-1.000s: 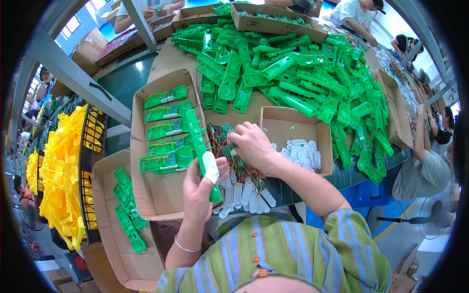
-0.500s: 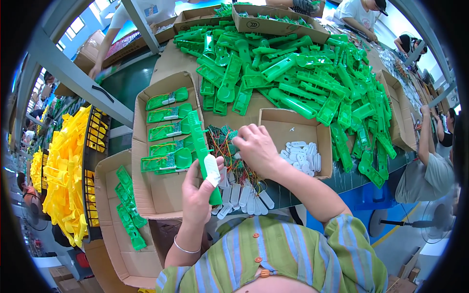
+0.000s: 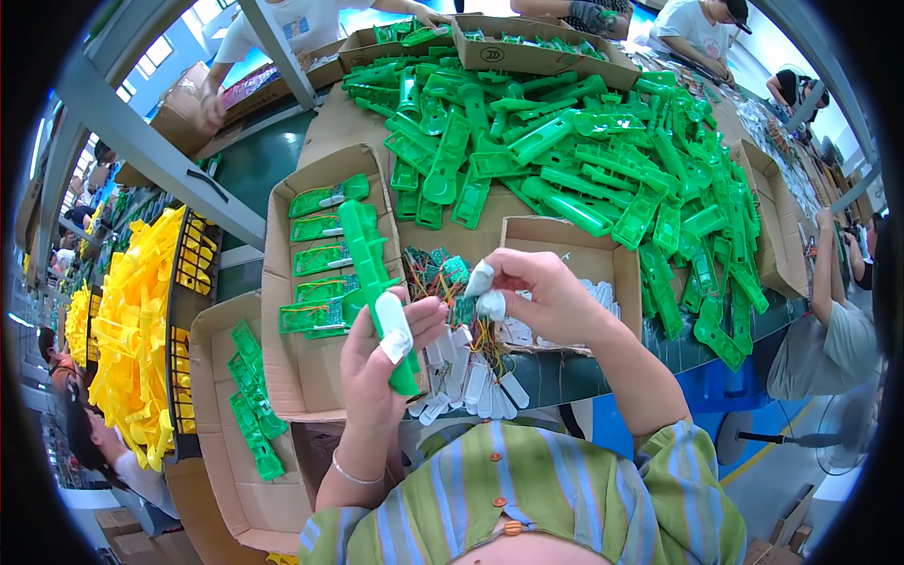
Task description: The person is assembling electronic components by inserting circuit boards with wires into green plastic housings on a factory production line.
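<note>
Your left hand (image 3: 381, 363) is wrapped around a long green plastic handle part (image 3: 372, 278), holding it upright over the bench, thumb taped in white. Your right hand (image 3: 541, 297) is pinched shut on a small bundle of coloured wires with a little board (image 3: 450, 282), drawn up just right of the handle part; its fingertips are taped too. The two pieces are close but do not look joined yet, so I judge this unit only at its start.

As for progress: the flat cardboard tray (image 3: 282, 377) to your left holds a short column of green pieces with boards fitted (image 3: 325, 254), which I take as finished work, a modest batch. Far across the bench the heap of loose green shells (image 3: 584, 151) is very large, so most of the job seems left. A smaller box (image 3: 593, 254) on the right holds white parts, and white tags (image 3: 471, 381) lie along the near edge.

The surface is a dark green workbench (image 3: 264, 179), crowded with cartons. A lower carton (image 3: 212, 452) at near left holds more green parts, and yellow mouldings (image 3: 132, 320) fill crates further left. Other people work at the far and right sides in a bright, busy workshop.
</note>
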Available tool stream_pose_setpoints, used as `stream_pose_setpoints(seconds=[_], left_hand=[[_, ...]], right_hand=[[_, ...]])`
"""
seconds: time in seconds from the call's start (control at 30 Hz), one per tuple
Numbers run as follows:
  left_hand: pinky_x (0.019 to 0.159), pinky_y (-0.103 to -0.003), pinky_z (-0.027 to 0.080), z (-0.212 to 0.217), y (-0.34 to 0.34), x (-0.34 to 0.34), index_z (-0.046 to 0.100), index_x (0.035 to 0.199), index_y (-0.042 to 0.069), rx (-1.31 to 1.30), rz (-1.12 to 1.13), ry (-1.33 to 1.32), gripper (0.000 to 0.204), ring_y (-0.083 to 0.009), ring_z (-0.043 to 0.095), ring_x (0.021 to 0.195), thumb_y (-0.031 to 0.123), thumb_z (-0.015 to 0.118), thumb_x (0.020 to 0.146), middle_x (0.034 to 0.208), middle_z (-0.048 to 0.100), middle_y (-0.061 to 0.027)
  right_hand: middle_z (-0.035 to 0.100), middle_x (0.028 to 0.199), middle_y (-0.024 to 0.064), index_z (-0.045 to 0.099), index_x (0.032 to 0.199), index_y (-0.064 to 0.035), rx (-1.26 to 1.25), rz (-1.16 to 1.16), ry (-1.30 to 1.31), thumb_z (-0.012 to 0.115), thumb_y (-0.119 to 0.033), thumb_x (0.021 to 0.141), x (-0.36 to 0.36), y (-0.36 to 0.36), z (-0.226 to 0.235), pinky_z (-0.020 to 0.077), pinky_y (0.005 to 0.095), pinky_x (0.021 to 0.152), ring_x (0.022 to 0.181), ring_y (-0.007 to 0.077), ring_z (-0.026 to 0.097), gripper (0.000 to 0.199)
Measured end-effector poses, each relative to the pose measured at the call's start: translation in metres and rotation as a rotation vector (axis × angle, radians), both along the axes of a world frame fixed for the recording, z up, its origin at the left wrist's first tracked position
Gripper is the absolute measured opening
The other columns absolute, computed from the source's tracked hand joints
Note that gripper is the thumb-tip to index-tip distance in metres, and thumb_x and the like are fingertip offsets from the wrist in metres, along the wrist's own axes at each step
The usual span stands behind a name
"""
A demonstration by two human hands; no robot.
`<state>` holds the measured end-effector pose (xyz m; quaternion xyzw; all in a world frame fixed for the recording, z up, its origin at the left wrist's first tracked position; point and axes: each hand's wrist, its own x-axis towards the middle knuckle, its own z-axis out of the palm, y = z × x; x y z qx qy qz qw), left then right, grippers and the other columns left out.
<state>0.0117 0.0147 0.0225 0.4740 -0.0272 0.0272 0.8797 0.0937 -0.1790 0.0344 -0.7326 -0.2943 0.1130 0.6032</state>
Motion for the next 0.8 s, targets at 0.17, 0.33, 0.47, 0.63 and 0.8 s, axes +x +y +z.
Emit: stream_pose_setpoints(seconds=[0.17, 0.33, 0.47, 0.63, 0.8], left_hand=[[0.089, -0.041, 0.044, 0.003, -0.009, 0.001, 0.033, 0.123, -0.004, 0.0, -0.016, -0.028, 0.048, -0.0303, 0.055, 0.101, 0.004, 0.051, 0.08, 0.109, 0.054, -0.024], [0.088, -0.034, 0.044, -0.006, -0.021, -0.014, 0.03, 0.123, -0.003, 0.487, 0.244, -0.184, 0.052, -0.0256, 0.056, 0.1, -0.001, 0.055, 0.077, 0.111, 0.054, -0.0213], [0.083, -0.037, 0.047, -0.004, -0.002, 0.001, 0.034, 0.126, -0.004, 0.053, 0.049, 0.101, 0.049, -0.023, 0.057, 0.093, 0.012, 0.053, 0.083, 0.108, 0.054, -0.0171], [0.084, -0.038, 0.047, -0.034, 0.017, -0.002, 0.034, 0.127, -0.004, -0.29, -0.249, 0.043, 0.05, -0.0244, 0.055, 0.101, 0.018, 0.052, 0.086, 0.114, 0.052, -0.0164], [0.087, -0.037, 0.046, -0.04, 0.013, -0.004, 0.035, 0.127, -0.004, -0.294, -0.267, -0.036, 0.051, -0.0242, 0.053, 0.106, 0.021, 0.052, 0.087, 0.117, 0.05, -0.0153]], right_hand=[[0.057, 0.076, 0.0027, 0.055, 0.089, 0.003, -0.023, 0.03, 0.061, 0.055, 0.005, 0.077, -0.007, 0.004, 0.005, 0.0475, 0.0221, 0.063, 0.071, 0.0072, 0.055, 0.012], [0.056, 0.071, 0.0042, 0.057, 0.084, 0.0028, -0.098, -0.158, -0.214, 0.059, 0.006, 0.073, -0.012, 0.016, -0.003, 0.0468, 0.0212, 0.058, 0.066, 0.0086, 0.056, 0.012], [0.055, 0.073, 0.0055, 0.057, 0.084, 0.0021, -0.045, -0.085, -0.164, 0.06, 0.006, 0.072, -0.02, 0.013, 0.011, 0.0464, 0.0207, 0.058, 0.066, 0.009, 0.056, 0.013], [0.053, 0.076, 0.0065, 0.058, 0.084, 0.002, 0.06, -0.077, -0.198, 0.058, 0.009, 0.071, -0.03, 0.033, 0.018, 0.0455, 0.023, 0.053, 0.064, 0.0107, 0.057, 0.015], [0.049, 0.07, 0.0083, 0.056, 0.079, 0.0007, -0.02, -0.13, -0.349, 0.057, 0.007, 0.069, -0.033, 0.04, 0.026, 0.0413, 0.0294, 0.046, 0.055, 0.0195, 0.054, 0.012]])
